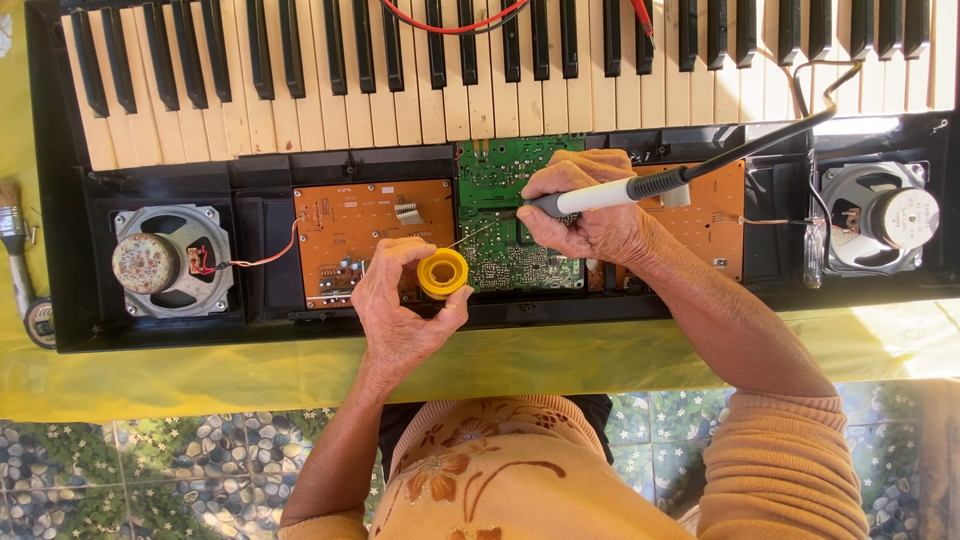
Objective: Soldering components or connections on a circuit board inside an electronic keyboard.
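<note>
A: Soldering in progress, by my reading. Right hand [590, 215] is closed around a soldering iron [600, 195], its tip down over the green circuit board [505, 170] in the middle of the opened keyboard [60, 260].

B: Left hand [400, 300]?

A: Clamped on a yellow solder spool [443, 273], just left of the green board's lower edge. A thin strand of solder wire [468, 238] runs up from the spool toward the iron's tip.

B: Touching the joint?

A: Cannot tell; tip and wire end are too small. They sit very near each other.

B: Surroundings?

A: Orange board [350, 235] left of the green board, a speaker [165, 262] further left, another speaker [880, 215] far right, a brush [15, 240] beyond the keyboard's left end.

B: Next requirement?

A: Judgement only: steady feeding of wire into the heated joint, both hands held still.
</note>
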